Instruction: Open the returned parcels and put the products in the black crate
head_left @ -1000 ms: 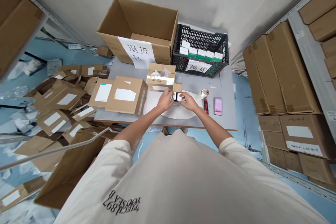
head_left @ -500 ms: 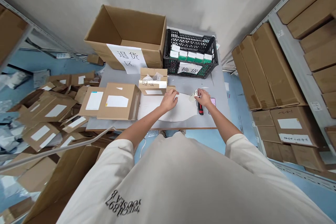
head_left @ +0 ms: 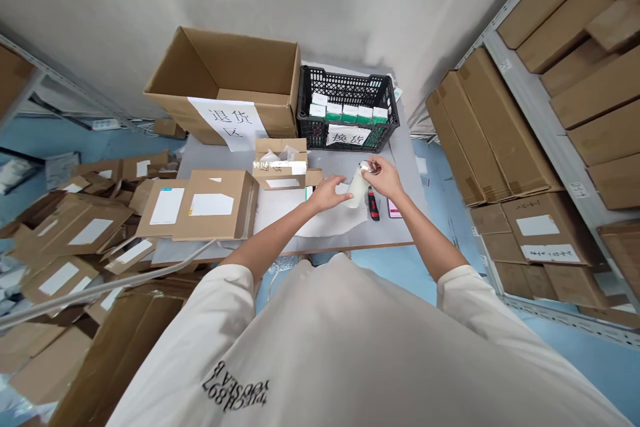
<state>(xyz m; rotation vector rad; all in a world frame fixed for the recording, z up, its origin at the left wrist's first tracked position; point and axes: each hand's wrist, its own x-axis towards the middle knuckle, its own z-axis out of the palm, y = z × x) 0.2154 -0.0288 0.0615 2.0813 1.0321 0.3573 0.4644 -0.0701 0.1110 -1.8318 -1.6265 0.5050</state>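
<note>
A pale, translucent bottle (head_left: 357, 189) leans over the white sheet (head_left: 325, 225) on the table. Its top end is pinched between the fingers of my right hand (head_left: 386, 178). On the bottle's other side is my left hand (head_left: 330, 195), thumb and fingers apart, the tips close to the lower body; whether they touch it I cannot tell. Behind the left hand, part of a green-and-white box (head_left: 309, 192) shows. Below the right hand lie a red-and-black utility knife (head_left: 373, 205) and a phone (head_left: 394, 209), partly covered by the wrist.
A small open carton (head_left: 280, 183) with plastic wrapping stands beside closed cartons (head_left: 213, 213). Behind are a large open box (head_left: 170, 97) and a black crate (head_left: 307, 127) holding several green-and-white boxes. Cartons heap at left; a loaded shelf (head_left: 530, 107) rises at right.
The bottle has come left and nearer to my left hand, held by my right hand. My left hand has opened out toward it. The camera view has shifted slightly.
</note>
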